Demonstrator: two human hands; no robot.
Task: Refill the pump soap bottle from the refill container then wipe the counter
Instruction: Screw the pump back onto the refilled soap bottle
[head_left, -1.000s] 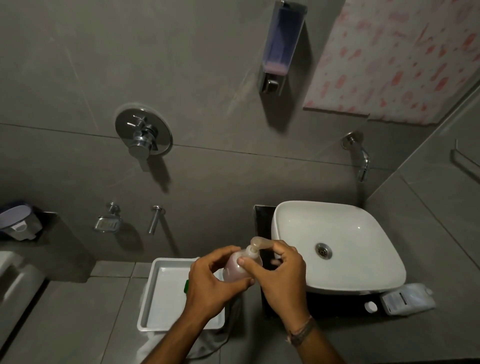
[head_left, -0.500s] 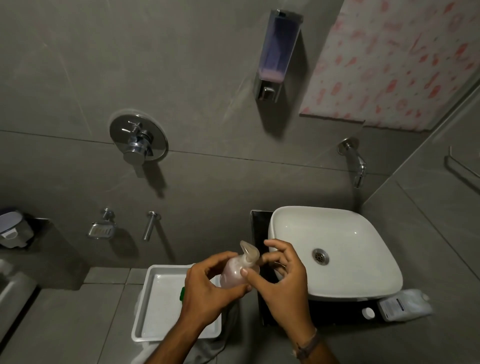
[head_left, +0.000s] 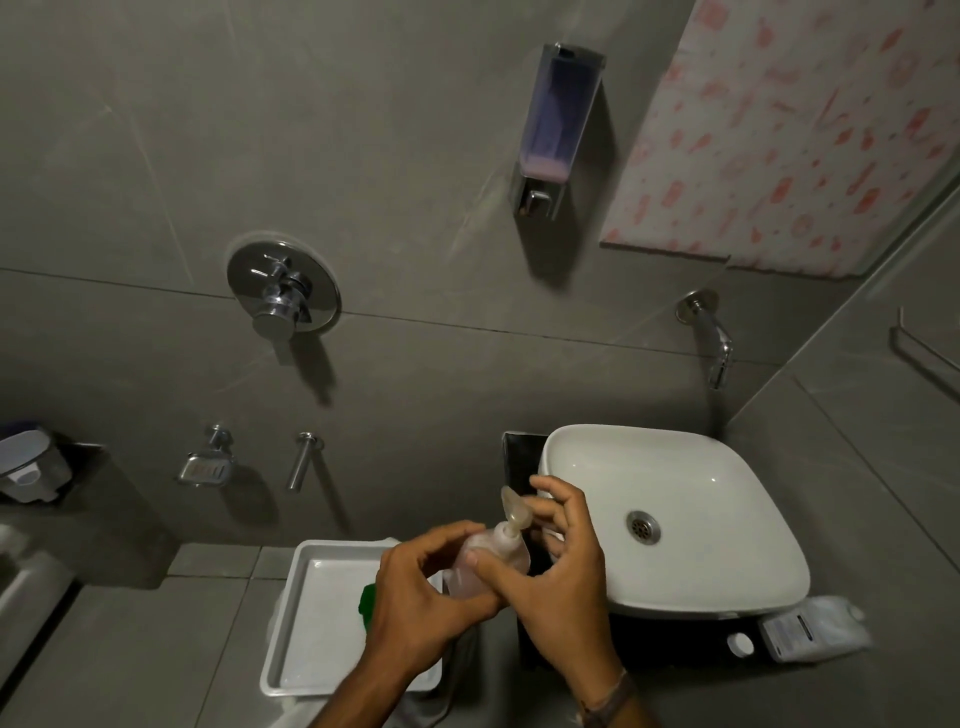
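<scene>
Pump soap bottle (head_left: 488, 561), just left of the basin (head_left: 727, 467): our left hand (head_left: 415, 597) grips its body, our right hand (head_left: 561, 587) pinches the pump (head_left: 514, 512), twisting it, we judge; next, fetch the refill container (head_left: 815, 629) lying below-right of the basin.

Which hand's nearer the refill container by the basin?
Right. The right hand, on the pump bottle, is left of the refill container, apart from it. The left hand grips the bottle farther left, by the tray.
</scene>
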